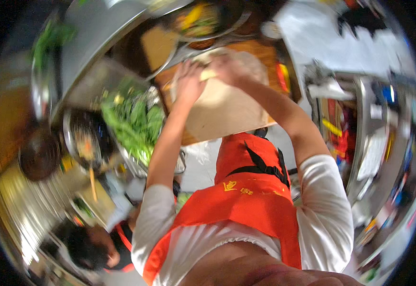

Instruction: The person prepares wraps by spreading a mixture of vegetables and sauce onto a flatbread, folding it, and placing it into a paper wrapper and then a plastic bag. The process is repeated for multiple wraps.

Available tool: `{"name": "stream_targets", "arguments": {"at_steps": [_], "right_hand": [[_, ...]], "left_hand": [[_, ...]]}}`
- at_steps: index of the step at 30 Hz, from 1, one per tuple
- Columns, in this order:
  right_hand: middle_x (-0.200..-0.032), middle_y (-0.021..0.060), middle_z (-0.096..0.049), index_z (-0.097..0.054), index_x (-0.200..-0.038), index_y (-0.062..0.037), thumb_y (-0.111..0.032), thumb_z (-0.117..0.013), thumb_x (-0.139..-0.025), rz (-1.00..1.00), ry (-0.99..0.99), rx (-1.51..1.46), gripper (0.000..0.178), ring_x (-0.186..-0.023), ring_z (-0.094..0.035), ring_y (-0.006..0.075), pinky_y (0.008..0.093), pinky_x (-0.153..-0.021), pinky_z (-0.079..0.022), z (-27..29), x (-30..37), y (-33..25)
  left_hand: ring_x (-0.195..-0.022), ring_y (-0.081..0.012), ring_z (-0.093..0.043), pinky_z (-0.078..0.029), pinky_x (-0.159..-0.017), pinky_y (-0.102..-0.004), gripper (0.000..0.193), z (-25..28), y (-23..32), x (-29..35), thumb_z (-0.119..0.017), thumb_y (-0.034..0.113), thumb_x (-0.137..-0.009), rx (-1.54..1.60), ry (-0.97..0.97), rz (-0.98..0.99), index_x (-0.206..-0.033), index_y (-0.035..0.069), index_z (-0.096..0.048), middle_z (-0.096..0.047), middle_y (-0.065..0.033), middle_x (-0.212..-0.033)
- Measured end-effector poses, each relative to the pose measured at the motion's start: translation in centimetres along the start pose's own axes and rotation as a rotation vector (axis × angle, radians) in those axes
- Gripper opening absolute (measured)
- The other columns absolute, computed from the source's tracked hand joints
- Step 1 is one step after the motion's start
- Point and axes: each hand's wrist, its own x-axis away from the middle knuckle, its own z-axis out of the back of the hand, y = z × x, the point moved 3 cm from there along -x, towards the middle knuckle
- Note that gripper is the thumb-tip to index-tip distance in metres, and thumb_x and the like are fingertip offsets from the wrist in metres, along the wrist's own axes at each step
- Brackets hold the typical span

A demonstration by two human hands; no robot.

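A broad, pale, rounded sheet that looks like rolled-out dough [217, 107] lies over an orange-brown wooden board [273, 66] in front of me. My left hand [190, 81] rests on the far left part of the sheet, with its fingers stretched forward and apart. Close beside it, my right hand [227, 70] also touches the sheet's far part. Motion smears its fingers, so their grip cannot be made out. Between the two hands shows a pale yellowish patch, too blurred to name.
Leafy greens [134, 119] fill a container left of the board. A pan [81, 138] holding food stands farther left. Beyond the board is a dark round pan [203, 21] with yellow and green pieces. Shelves [360, 138] stand at right; another person [84, 243] is at lower left.
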Motion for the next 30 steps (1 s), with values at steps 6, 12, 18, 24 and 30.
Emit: {"name": "stream_targets", "arguments": {"at_steps": [6,12,18,24,30], "right_hand": [[-0.079,0.0124,-0.067,-0.059,-0.097,-0.0135,-0.043,-0.066,-0.08,0.108,0.103,-0.389,0.035,-0.072,-0.067,0.0335,0.0459,-0.064,-0.052,4.5,9.3,-3.3],[-0.093,0.0137,-0.065,-0.059,-0.104,-0.0129,-0.037,-0.074,-0.071,-0.261,0.156,-0.406,0.043,-0.084,-0.065,0.0364,0.0474,-0.073,-0.053,9.4,28.6,-1.2],[-0.101,0.0116,-0.064,-0.061,-0.109,-0.0133,-0.016,-0.075,-0.068,-0.847,0.326,-0.387,0.043,-0.097,-0.063,0.0341,0.0454,-0.083,-0.051,12.7,54.6,4.1],[-0.101,0.0102,-0.063,-0.061,-0.113,-0.0102,-0.01,-0.06,-0.079,-1.307,0.504,0.288,0.034,-0.097,-0.062,0.0318,0.0445,-0.081,-0.05,24.7,73.1,11.5],[-0.113,0.0105,-0.06,-0.056,-0.125,-0.0113,-0.014,-0.064,-0.081,-1.451,0.552,0.557,0.045,-0.107,-0.057,0.0303,0.0424,-0.089,-0.045,27.3,83.3,20.9]], "left_hand": [[-0.094,-0.0397,-0.063,-0.053,-0.079,-0.0487,0.046,5.9,8.9,1.4,-0.07,0.015,-0.075,0.041,-0.407,-0.121,-0.119,0.006,-0.06,-0.065,-0.0186,-0.104],[-0.097,-0.0379,-0.063,-0.052,-0.083,-0.0448,0.055,2.3,25.9,0.1,-0.072,0.012,-0.072,0.192,-0.663,-0.546,-0.126,0.009,-0.059,-0.065,-0.0176,-0.109],[-0.09,-0.0367,-0.062,-0.052,-0.077,-0.0458,0.053,-10.2,49.3,-0.5,-0.072,0.015,-0.072,0.323,-0.706,-1.054,-0.124,0.015,-0.059,-0.063,-0.013,-0.099],[-0.112,-0.0344,-0.054,-0.042,-0.099,-0.0445,0.057,-17.3,76.4,-5.3,-0.069,0.013,-0.074,0.306,-0.511,-1.388,-0.13,0.013,-0.058,-0.061,-0.0113,-0.118],[-0.113,-0.0293,-0.055,-0.04,-0.099,-0.0441,0.062,-24.1,91.5,-9.5,-0.072,0.016,-0.075,0.279,-0.254,-1.646,-0.134,0.016,-0.053,-0.059,-0.0055,-0.122]]}}
